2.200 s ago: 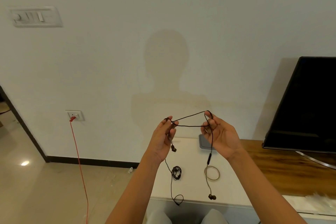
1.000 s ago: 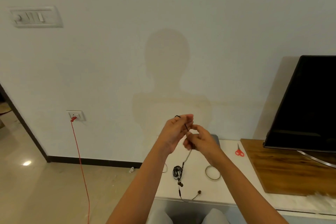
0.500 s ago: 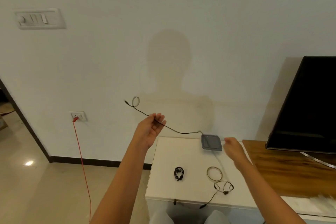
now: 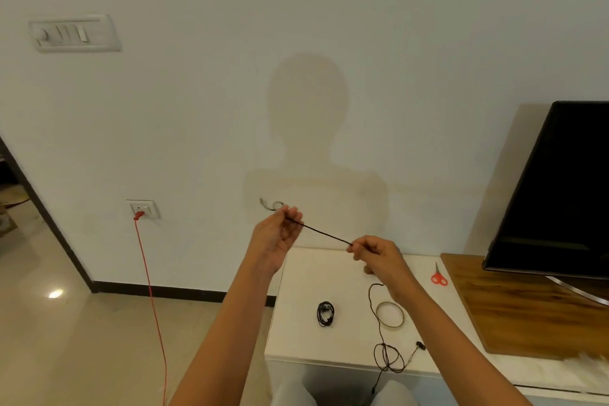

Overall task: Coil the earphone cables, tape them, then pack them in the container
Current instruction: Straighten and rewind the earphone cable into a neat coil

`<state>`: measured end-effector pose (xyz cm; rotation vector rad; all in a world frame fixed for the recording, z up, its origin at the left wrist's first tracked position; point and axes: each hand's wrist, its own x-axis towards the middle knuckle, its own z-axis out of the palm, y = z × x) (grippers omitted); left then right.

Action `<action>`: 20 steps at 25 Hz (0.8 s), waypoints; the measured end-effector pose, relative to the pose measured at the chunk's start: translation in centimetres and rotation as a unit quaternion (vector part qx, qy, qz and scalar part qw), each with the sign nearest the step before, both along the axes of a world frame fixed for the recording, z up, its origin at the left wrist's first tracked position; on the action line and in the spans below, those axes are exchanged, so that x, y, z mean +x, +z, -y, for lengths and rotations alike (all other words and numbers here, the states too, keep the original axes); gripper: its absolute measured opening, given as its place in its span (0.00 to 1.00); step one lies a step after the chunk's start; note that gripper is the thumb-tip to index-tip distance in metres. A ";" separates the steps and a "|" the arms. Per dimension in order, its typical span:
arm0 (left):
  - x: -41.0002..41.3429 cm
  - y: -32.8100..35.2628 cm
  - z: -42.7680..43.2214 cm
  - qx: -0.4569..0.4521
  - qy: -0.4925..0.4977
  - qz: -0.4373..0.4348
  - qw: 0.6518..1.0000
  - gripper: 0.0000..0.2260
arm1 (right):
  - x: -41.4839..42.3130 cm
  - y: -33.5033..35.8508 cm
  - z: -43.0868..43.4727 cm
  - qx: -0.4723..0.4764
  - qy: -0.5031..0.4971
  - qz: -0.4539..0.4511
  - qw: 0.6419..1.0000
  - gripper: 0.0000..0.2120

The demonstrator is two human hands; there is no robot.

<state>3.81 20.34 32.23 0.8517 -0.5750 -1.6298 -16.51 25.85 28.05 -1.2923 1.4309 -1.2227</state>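
A black earphone cable [image 4: 326,233] is stretched taut between my hands above the white table [image 4: 303,339]. My left hand [image 4: 276,239] pinches it near the plug end, which curls out past my fingers. My right hand [image 4: 375,254] pinches it lower to the right; the rest of the cable hangs down to a loose loop and an earbud [image 4: 420,345] at the table's front edge. A second earphone [image 4: 325,314] lies coiled on the table. A roll of clear tape [image 4: 390,314] lies beside it. My right hand hides the container.
Red scissors [image 4: 438,275] lie at the table's back right. A wooden board [image 4: 527,310] carries a dark TV screen [image 4: 560,188] on the right. A red cord [image 4: 150,290] hangs from a wall socket at left. A white wall stands close behind.
My hands pulled apart, then my right hand came back up and pinched the cable. The cable now runs taut between both hands, and its free part dropped onto the table's front edge.
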 end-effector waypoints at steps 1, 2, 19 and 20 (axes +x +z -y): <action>1.1 0.0 0.4 0.009 0.017 -0.021 1.000 0.10 | -0.8 -0.3 -0.1 -0.001 -0.021 0.013 1.000 0.07; 1.9 -0.1 0.7 0.017 0.029 -0.036 0.999 0.11 | -1.4 -0.5 -0.2 -0.002 -0.042 0.027 0.999 0.07; -2.5 -1.5 -1.4 -0.209 -0.200 0.391 0.874 0.09 | -1.0 2.3 0.6 -0.038 -0.012 0.003 0.999 0.05; -3.2 -1.4 -1.6 -0.233 -0.240 0.429 0.839 0.11 | -0.5 2.7 0.6 -0.048 -0.003 0.015 0.999 0.05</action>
